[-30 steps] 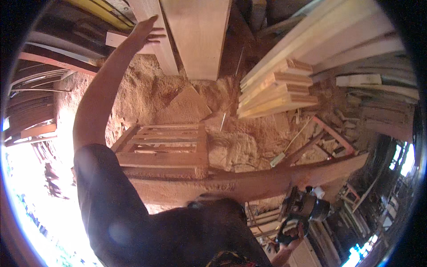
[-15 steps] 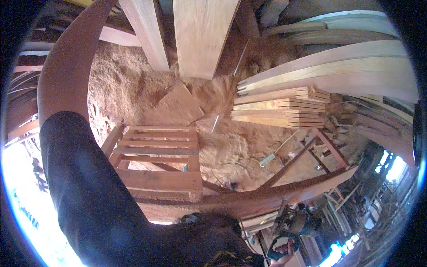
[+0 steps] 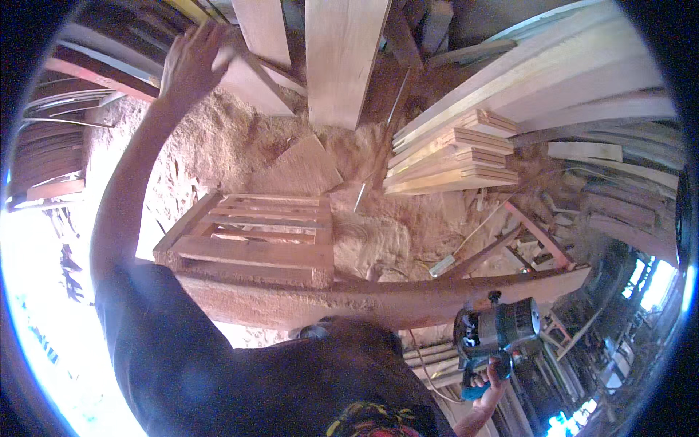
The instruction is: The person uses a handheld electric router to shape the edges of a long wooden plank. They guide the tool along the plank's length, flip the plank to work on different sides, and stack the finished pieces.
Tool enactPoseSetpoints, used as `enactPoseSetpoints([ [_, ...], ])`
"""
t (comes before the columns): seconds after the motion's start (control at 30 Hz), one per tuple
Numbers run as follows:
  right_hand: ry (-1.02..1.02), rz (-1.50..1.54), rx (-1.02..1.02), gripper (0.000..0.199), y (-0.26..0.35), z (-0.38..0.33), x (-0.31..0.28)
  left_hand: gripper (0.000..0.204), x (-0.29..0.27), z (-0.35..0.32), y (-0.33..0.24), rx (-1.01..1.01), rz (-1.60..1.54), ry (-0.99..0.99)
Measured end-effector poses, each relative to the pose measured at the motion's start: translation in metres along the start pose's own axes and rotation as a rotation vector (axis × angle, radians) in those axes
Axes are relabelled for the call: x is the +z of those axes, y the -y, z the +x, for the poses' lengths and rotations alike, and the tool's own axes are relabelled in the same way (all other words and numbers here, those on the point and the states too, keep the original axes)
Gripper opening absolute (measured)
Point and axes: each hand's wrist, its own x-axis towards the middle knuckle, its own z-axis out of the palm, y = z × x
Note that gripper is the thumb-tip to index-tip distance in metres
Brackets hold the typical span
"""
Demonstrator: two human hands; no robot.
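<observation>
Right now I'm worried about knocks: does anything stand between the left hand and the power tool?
In this view, the thick beam crosses between left hand and power tool; whether it sits lower is unclear.

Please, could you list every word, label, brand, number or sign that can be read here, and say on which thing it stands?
No text can be read.
Power tool in the right hand: any markings are too small and blurred.
Pale block on the sawdust: no readable lettering.

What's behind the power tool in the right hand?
Wood strips show beside the power tool; its body and the right hand cover whatever lies directly behind.
</observation>
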Motion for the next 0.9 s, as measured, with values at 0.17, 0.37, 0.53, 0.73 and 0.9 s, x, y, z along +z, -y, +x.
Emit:
enactPoseSetpoints([
  [0.17,0.116,-0.128,-0.112,0.030,0.001,0.009,-0.008,0.077,-0.018,-0.113,-0.011,-0.076,-0.237,0.310],
  [0.37,0.250,-0.143,-0.148,0.022,0.000,0.032,-0.037,0.041,-0.058,-0.197,-0.057,-0.350,-0.373,0.437],
  [0.53,0.323,-0.223,-0.203,0.015,0.020,0.050,-0.039,0.029,-0.127,-0.292,-0.027,-0.587,-0.618,0.198],
  [0.73,0.625,-0.336,-0.193,0.020,0.014,0.100,-0.066,0.039,-0.296,-0.488,-0.142,-1.066,-0.344,-0.067],
  [0.9,0.697,-0.458,-0.284,0.025,0.027,0.106,-0.065,0.050,-0.318,-0.617,-0.301,-0.996,-0.199,-0.264],
])
